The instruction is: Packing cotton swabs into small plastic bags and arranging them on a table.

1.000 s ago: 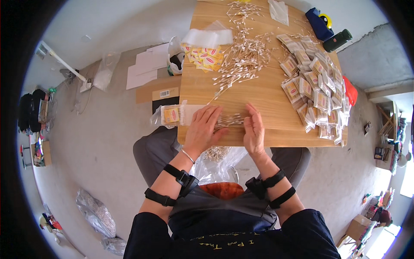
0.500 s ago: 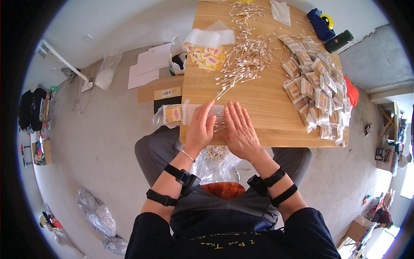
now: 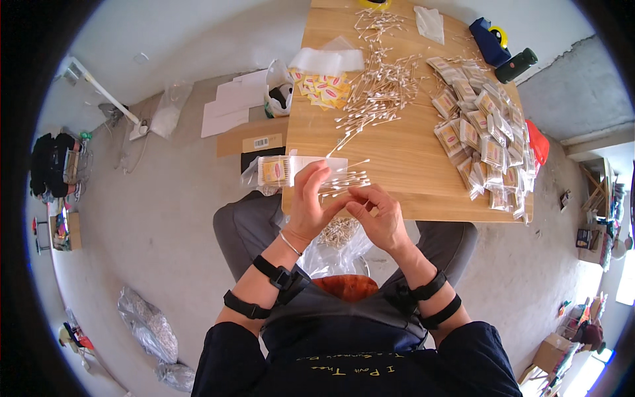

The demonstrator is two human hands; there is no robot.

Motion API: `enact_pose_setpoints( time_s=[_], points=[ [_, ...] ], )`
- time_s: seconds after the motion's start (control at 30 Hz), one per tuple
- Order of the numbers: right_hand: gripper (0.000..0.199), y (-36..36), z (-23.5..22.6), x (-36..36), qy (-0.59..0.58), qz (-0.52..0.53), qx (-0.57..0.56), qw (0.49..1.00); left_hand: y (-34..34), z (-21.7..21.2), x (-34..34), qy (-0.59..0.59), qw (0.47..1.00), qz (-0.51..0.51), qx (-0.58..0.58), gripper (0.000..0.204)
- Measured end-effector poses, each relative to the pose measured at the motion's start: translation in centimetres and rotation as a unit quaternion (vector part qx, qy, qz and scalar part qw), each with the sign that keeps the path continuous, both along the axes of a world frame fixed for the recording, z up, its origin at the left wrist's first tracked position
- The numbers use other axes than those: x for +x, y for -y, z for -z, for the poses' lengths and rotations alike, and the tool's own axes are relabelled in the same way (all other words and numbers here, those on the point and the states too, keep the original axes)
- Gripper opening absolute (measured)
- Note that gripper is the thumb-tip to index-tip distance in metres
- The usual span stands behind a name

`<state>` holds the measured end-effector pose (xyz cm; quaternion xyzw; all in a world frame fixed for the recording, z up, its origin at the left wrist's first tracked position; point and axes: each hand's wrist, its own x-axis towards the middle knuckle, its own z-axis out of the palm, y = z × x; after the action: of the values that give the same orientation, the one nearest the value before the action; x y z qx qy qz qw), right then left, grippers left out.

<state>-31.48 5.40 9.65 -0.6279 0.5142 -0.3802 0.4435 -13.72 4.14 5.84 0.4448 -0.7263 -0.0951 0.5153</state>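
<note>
On the near edge of the wooden table (image 3: 423, 192), a small row of cotton swabs (image 3: 347, 180) lies just beyond my hands. My left hand (image 3: 307, 202) stands on edge at its left side, thumb apart from slightly bent fingers, with nothing seen in it. My right hand (image 3: 378, 215) is closed in a pinch close to the left thumb; whatever it pinches, if anything, is too small to make out. Left of my left hand, a clear bag with a packed bundle of swabs and a yellow card (image 3: 274, 172) overhangs the table's left edge.
Loose swabs (image 3: 380, 86) spread up the table. Yellow cards (image 3: 324, 89) lie beside a stack of clear bags (image 3: 327, 61). Filled packets (image 3: 486, 132) heap on the right, near a blue tape dispenser (image 3: 488, 43) and a dark cylinder (image 3: 516, 65). An open plastic bag of swabs (image 3: 337, 235) sits below the table edge.
My right hand has lifted off the swabs, drawn back toward me and closed into a pinch. The swabs beneath are uncovered. My left hand has tilted and moved slightly nearer.
</note>
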Motion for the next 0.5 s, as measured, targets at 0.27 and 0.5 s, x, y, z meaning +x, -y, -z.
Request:
enact_pose_setpoints(
  time_s=[0.27,0.5],
  points=[
    [0.013,-3.1,0.5,-0.3,-0.009,-0.062,0.063,0.996,-2.9,-0.7,1.0,0.066,0.991,0.084,-0.08,0.062],
    [0.012,-4.7,0.3,-0.5,0.13,-0.093,0.129,0.979,-4.0,-1.4,1.4,0.105,0.976,0.091,-0.17,0.057]
  ],
)
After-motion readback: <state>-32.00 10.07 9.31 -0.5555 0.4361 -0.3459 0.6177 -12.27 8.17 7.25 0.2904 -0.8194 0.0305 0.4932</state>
